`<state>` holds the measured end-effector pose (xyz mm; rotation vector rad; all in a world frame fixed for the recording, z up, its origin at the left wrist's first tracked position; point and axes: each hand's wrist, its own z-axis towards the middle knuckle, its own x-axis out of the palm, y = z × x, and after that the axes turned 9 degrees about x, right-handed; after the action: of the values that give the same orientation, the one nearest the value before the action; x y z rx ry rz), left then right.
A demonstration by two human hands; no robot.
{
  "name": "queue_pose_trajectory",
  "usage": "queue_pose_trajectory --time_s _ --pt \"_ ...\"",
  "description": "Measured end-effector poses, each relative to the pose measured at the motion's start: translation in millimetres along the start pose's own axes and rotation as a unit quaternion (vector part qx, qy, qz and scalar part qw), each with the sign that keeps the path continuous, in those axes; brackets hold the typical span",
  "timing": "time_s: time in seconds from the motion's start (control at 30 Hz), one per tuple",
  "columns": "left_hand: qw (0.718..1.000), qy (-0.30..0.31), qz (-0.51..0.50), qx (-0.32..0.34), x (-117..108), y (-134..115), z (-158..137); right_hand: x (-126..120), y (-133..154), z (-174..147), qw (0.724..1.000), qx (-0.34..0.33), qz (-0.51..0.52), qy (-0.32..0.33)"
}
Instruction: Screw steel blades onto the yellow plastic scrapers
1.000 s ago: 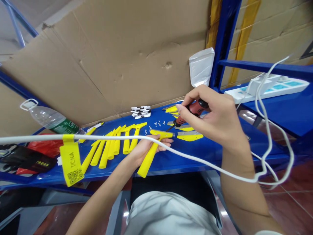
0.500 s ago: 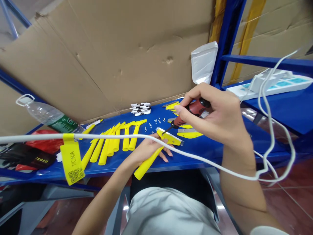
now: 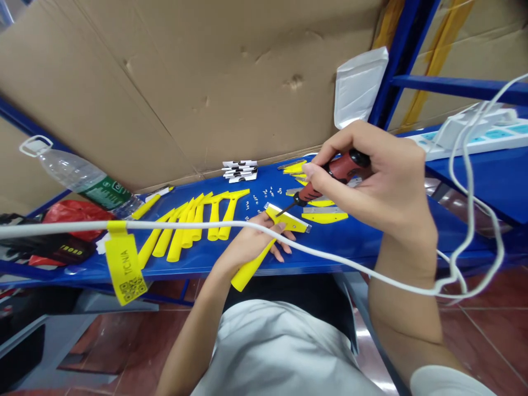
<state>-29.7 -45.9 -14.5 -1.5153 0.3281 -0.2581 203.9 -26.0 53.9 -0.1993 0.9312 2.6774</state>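
Observation:
My left hand [image 3: 254, 240] is closed around a yellow scraper [image 3: 252, 268], near the front edge of the blue shelf [image 3: 322, 254]. The scraper's wide head, with a blade along its far edge, points away from me. In my right hand [image 3: 383, 176] is a screwdriver [image 3: 345, 166] with a red and black handle. Its shaft slants down to the left, and the tip is at a hole or screw on the scraper head. Small screws [image 3: 264, 199] lie scattered on the shelf just beyond. To the right are yellow blade-holder plates [image 3: 325, 216] with metal blades.
Several yellow scraper handles [image 3: 177, 239] lie in a row on the left. Behind them are a stack of white-and-black packets [image 3: 240, 171] and a plastic bottle [image 3: 88, 175]. A white cable [image 3: 322, 253] with a yellow tag [image 3: 125, 269] crosses in front. A power strip [image 3: 474, 140] sits right.
The view has shifted slightly, so the shelf and its contents appear higher. Both hands keep their holds, the screwdriver tip still on the scraper head.

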Motion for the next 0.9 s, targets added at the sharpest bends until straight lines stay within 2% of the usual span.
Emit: queue_pose_trajectory --time_s 0.2,0.63,0.9 --pt "1.0 -0.018 0.009 -0.004 3.4 -0.9 0.7 1.4 1.9 0.0 1.0 -0.007 0.01 -0.003" --pt "1.0 -0.022 0.005 0.017 5.1 1.4 -2.2 0.6 4.5 -1.9 1.0 0.027 -0.012 0.003" --pt "0.999 -0.028 0.003 0.045 5.2 8.3 -8.3 -1.2 8.3 -2.6 0.998 0.029 -0.051 -0.036"
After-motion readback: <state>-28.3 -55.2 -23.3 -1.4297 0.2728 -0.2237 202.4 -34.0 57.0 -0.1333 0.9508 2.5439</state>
